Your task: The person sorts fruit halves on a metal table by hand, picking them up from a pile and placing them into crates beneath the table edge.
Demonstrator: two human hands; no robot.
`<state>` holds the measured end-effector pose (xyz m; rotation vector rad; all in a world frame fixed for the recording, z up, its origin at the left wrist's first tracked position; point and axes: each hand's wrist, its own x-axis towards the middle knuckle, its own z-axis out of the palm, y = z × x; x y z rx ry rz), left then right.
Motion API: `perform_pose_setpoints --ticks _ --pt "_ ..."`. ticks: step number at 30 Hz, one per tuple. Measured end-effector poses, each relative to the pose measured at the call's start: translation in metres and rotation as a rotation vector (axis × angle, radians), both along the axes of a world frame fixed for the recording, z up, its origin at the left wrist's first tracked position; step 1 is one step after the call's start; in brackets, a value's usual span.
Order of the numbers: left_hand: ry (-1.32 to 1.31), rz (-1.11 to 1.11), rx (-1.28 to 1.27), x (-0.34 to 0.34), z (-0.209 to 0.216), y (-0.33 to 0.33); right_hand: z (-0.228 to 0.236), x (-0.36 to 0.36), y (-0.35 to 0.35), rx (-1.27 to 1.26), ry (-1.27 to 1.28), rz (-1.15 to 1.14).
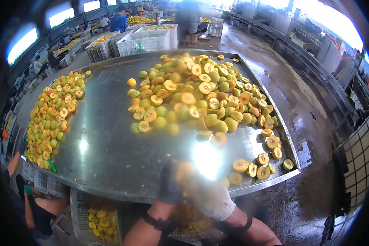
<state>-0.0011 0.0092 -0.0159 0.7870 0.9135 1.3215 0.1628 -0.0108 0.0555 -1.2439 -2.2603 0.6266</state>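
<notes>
Both my hands are at the near edge of the steel table (106, 151), close together and motion-blurred. Left hand (172, 184) is in a dark glove, right hand (211, 197) in a light knit glove. Something yellow-orange sits between them, probably a fruit, but the blur hides it. I can't tell whether either hand's fingers are closed or spread.

Table load: big pile of halved fruit (201, 94) in the centre-right, cut faces orange with dark pit hollows, skins green-yellow. A few loose halves (254, 166) lie near the right corner, just beside my right hand. A second heap of whole fruit (51, 119), green, yellow and red, runs along the left edge.

Containers: white slatted crate (80, 213) below the table edge on my left holds cut yellow pieces. Another crate under my arms also has yellow pieces, partly hidden. White crates (149, 41) stand beyond the far edge; the rear one holds yellow fruit, the front one's contents aren't visible.

Another person's arm (33, 209) is at lower left.
</notes>
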Motion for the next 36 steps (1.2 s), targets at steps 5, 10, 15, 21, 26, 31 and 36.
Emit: perform_pose_setpoints --ticks 5,10,15,21,26,31,36 --pt "-0.086 0.034 0.02 0.005 -0.004 0.0 -0.007 -0.005 0.002 0.021 -0.043 -0.022" --pt "-0.195 0.031 -0.091 0.008 0.012 -0.005 0.008 0.003 0.004 0.033 0.262 -0.012" --pt "0.241 0.008 -0.149 -0.006 -0.02 -0.001 0.024 -0.007 0.006 0.182 0.181 0.031" --pt "-0.158 0.18 -0.24 0.013 -0.023 0.007 0.014 -0.014 0.009 0.363 0.199 -0.047" --pt "0.128 0.173 -0.018 0.006 -0.043 0.009 0.003 -0.027 0.009 0.444 0.168 -0.041" --pt "-0.059 0.164 -0.042 0.007 -0.077 0.024 -0.006 -0.01 0.022 0.121 0.039 -0.064" --pt "-0.453 0.131 -0.283 -0.011 -0.065 -0.01 0.001 -0.007 0.016 -0.104 0.062 0.197"
